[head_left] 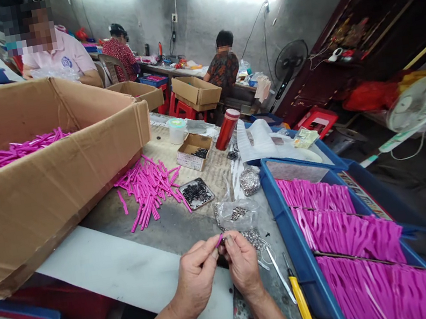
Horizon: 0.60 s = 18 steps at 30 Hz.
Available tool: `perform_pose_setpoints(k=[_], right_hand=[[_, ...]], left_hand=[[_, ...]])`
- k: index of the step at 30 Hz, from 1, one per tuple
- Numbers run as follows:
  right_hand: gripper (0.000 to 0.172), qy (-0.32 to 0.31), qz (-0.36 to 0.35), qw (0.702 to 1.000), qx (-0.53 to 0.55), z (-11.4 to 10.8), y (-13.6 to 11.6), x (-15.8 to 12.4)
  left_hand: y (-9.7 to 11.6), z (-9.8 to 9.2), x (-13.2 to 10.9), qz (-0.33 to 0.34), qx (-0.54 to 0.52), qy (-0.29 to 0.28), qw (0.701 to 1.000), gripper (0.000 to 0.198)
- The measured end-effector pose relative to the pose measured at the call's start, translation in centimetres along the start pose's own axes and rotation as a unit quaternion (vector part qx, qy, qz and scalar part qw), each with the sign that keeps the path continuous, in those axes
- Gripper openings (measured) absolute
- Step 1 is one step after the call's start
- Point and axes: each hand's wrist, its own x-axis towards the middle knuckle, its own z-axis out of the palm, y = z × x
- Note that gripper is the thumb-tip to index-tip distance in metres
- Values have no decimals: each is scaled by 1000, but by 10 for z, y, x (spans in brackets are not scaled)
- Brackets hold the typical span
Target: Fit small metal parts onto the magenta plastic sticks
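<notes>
My left hand (194, 277) and my right hand (243, 263) meet over the front of the bench, fingers pinched together on a small purple plastic strip (220, 239). Most of the strip is hidden by the fingers. Just beyond them, an open clear bag (238, 214) holds small metal rings. Close by on the right lie a yellow-handled screwdriver (299, 297) and a thin silvery tool (281, 276). A heap of similar purple strips (150, 189) is spread farther back, beside a small tray of black parts (196, 193).
A large cardboard box (51, 192) with purple strips stands at left. At right, a blue crate (309, 274) holds rows of purple pieces. Behind are a red cylinder (227, 130), a small carton (195, 151) and a white sheet (133, 265) nearer me. Several people sit farther back.
</notes>
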Motion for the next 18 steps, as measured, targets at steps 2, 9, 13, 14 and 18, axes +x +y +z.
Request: perform_pose_setpoints(k=[2,9,13,14,18], right_hand=[[23,-5,0,1000,7,0,0,0],[15,16,12,1000,20,0,1,1],[15,29,6,1000,11,1,0,1],[16,28,5,1000,5,2,0,1],[24,18,12,1000,-11,3,-3,0]], left_hand=[[-1,0,0,-1,-2,0,1000,25],[0,0,0,-14,-3,2,1000,25],[0,0,-1,-17,1,2,1000,25],[0,0,-1,-15,0,2,1000,25],[-2,1,-1,-8,-9,-2,1000,25]])
